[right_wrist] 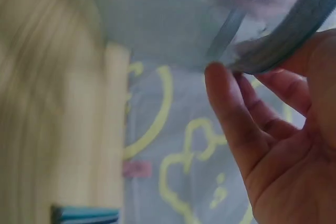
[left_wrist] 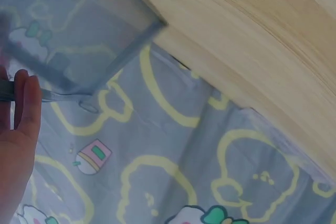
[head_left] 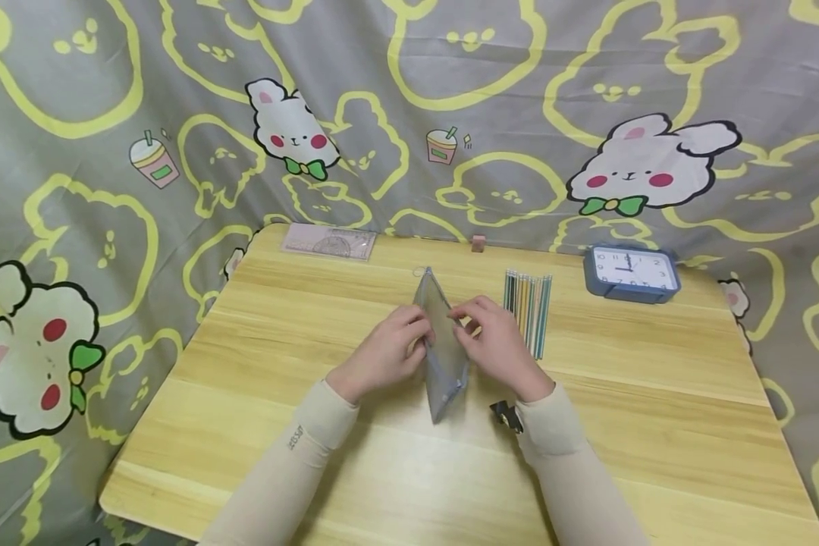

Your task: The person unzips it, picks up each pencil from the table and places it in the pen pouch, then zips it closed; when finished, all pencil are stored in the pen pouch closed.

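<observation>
Between my hands a grey-blue see-through mesh zipper pouch (head_left: 442, 356) stands spread at its mouth above the table. My left hand (head_left: 389, 347) pinches one side of the pouch's rim between thumb and fingers. On the opposite side my right hand (head_left: 500, 345) pinches the other rim; in the right wrist view its thumb and fingertips press on the dark zipper edge (right_wrist: 286, 48). A small loop (left_wrist: 88, 106) hangs at the pouch's far corner in the left wrist view. Just right of the right hand lies a row of several pencils (head_left: 528, 311).
A small black object (head_left: 506, 415), kind unclear, lies beside the right cuff. At the back stand a blue clock (head_left: 631, 273) and a small pink block (head_left: 478, 243). A flat clear packet (head_left: 327, 241) lies back left. Patterned curtains (head_left: 382, 152) border the wooden table (head_left: 259, 425).
</observation>
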The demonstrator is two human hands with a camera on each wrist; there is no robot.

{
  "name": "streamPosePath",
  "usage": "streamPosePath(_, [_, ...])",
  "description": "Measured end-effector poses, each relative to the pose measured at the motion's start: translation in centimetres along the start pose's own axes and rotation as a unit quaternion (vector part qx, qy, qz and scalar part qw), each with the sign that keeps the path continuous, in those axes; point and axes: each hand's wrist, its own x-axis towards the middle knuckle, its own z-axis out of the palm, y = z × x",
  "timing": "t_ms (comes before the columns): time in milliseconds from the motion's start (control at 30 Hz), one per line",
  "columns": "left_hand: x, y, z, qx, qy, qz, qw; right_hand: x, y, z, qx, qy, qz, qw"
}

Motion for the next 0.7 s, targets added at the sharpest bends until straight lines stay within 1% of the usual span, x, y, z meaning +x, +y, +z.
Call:
streamPosePath(133, [-0.4, -0.8, -1.0, 0.021, 0.004, -0.009, 0.9997, 0.1, 2.4, -0.4, -0.015, -0.003, 0.056, 0.9983])
streamPosePath(233, [-0.8, -1.9, -1.9, 0.049, 0.019, -0.017, 0.9985, 0.1, 3.8, -1.1, -0.018, 0.001, 0.104, 0.9944])
streamPosePath(333, [-1.3, -2.6, -2.6, 0.072, 0.036, -0.031, 0.9963, 0.0, 4.8, -1.5, -0.013, 0.007, 0.132, 0.9912])
streamPosePath(400, [-1.5, -3.0, -2.7, 0.076, 0.035, -0.035, 0.9959, 0.0, 5.2, -1.7, -0.002, 0.004, 0.141, 0.99])
streamPosePath(533, [-1.5, -3.2, -2.6, 0.068, 0.019, -0.037, 0.9968, 0.0, 5.6, -1.9, 0.001, -0.002, 0.143, 0.9897])
streamPosePath(600, [-1.4, -3.2, -2.5, 0.07, 0.024, -0.041, 0.9964, 0.0, 5.7, -2.1, -0.009, 0.004, 0.151, 0.9885])
streamPosePath(700, [-1.5, -3.4, -2.5, 0.083, 0.041, -0.05, 0.9945, -0.1, 5.8, -2.5, -0.014, 0.007, 0.159, 0.9872])
